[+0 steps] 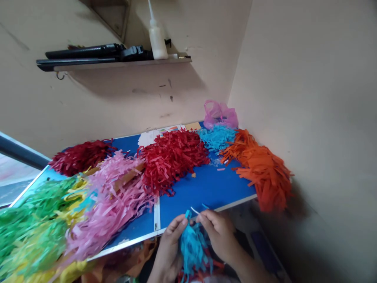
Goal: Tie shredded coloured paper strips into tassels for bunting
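Note:
Just in front of the table's near edge, my left hand [173,239] pinches the gathered top of a light-blue paper tassel [193,247]. The tassel's cut strips hang down between my two hands. My right hand [216,232] is closed, thumb against fingers, on a thin white string [194,210] beside the tassel's top. Whether the string is wrapped around the tassel I cannot tell. Small blue scraps show by the right fingertips. Some red strips lie below the tassel near my lap.
On the blue table [206,192] lie piles of red fringe [173,157], pink fringe [114,208], green fringe [38,216], orange fringe [262,169] and blue fringe [218,137]. A pink plastic bag [219,114] sits in the corner. A wall shelf [126,65] holds a glue bottle [158,41].

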Tool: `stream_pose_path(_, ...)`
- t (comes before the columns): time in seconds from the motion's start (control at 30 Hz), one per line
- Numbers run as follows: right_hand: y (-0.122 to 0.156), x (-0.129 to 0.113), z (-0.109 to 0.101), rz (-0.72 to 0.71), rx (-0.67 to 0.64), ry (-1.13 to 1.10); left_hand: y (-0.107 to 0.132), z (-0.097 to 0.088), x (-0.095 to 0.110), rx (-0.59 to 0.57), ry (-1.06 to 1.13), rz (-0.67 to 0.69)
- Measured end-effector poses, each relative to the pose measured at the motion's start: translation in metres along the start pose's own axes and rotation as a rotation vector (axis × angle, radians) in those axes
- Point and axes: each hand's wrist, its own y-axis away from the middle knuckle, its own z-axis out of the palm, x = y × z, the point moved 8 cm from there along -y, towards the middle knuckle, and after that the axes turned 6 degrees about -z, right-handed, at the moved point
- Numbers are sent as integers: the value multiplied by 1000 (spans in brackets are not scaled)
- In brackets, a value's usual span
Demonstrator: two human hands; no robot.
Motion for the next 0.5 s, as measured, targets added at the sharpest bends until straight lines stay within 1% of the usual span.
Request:
stream_pose_path(0.07,2,-6,-2,-26,-11,74,1,3,0,-9,33,-17)
stream_pose_path(0.17,4,-9,-2,-56,-29,147,5,5,-1,-17,31,-24)
stream_pose_path(0.27,6,-5,1,-55,-58,106,6,6,-1,-42,25,-16)
stream_pose_path(0.4,6,4,5,3,-70,90,5,8,-5,-89,0,-24)
stream_pose_path(0.43,5,4,6,18,-76,119,5,8,-4,-86,-22,-7)
stream_pose_path(0.5,4,3,5,30,-114,206,5,5,1,-58,-100,89)
